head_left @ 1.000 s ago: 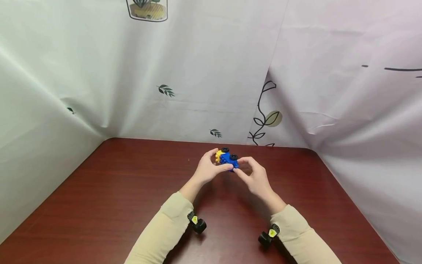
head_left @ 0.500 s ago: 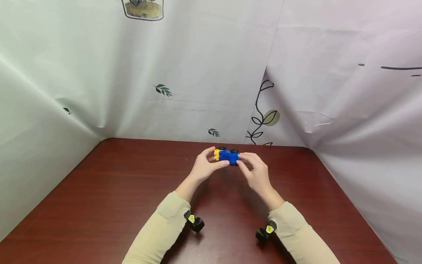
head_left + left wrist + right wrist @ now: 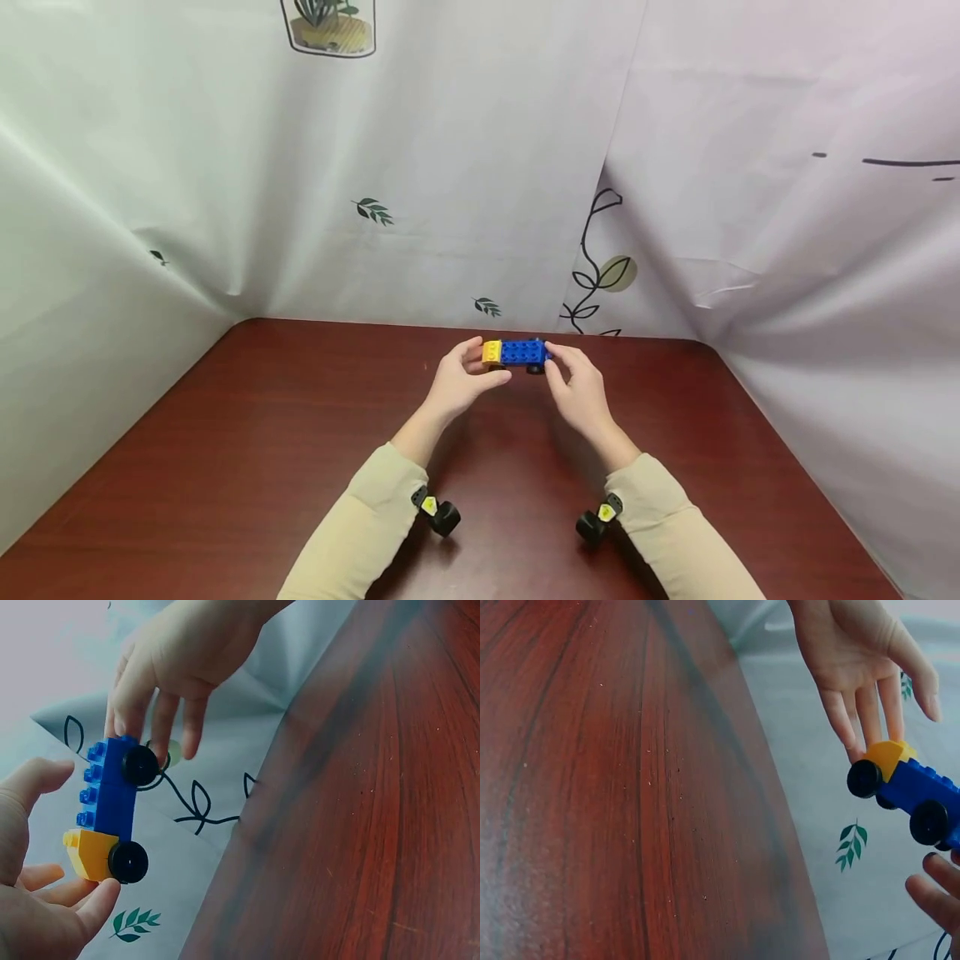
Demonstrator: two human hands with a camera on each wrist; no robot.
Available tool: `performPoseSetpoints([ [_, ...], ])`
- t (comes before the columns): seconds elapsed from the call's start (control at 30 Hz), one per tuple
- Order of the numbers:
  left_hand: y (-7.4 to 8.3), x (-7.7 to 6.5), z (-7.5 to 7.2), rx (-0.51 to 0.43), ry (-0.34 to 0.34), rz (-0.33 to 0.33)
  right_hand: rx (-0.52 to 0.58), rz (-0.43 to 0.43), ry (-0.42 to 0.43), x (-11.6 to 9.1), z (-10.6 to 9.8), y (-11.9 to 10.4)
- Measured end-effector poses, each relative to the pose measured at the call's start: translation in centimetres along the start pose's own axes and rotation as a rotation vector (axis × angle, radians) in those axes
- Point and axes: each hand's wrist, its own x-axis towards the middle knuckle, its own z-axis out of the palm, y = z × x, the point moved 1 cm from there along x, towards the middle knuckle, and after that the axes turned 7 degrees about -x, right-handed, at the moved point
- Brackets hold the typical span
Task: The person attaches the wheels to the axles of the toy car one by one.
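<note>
A small building-block toy car is held up above the far part of the table, its studded blue top facing the head camera. It has a yellow end piece and black wheels. My right hand pinches the blue end between thumb and fingers. At the yellow end is my left hand, its fingertips touching that piece. The left thumb stands away from the car, and the left fingers reach out fairly straight toward it.
Beneath the arms is a dark red-brown wooden table. A pale curtain printed with leaves hangs right behind its far edge and along both sides. Black wrist cameras hang from both sleeves.
The car has turned from wheels toward the head camera to studs toward it, and now lies level. My left thumb has come off its side. Both hands have shifted slightly left.
</note>
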Motion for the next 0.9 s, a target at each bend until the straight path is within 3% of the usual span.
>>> performPoseSetpoints([
  [0.2, 0.0, 0.0, -0.1, 0.015, -0.01, 0.001, 0.03, 0.165, -0.177, 0.3, -0.1, 0.7],
  [0.37, -0.2, 0.3, -0.2, 0.049, -0.008, 0.001, 0.053, 0.237, -0.32, 0.9, 0.0, 1.4],
  [0.6, -1.7, 0.4, -0.3, 0.104, -0.05, -0.043, 0.043, 0.272, -0.476, 0.6, 0.6, 2.5],
  [0.9, -2.6, 0.3, 0.2, 0.134, -0.103, -0.079, -0.01, 0.262, -0.574, -0.1, 0.6, 3.9],
])
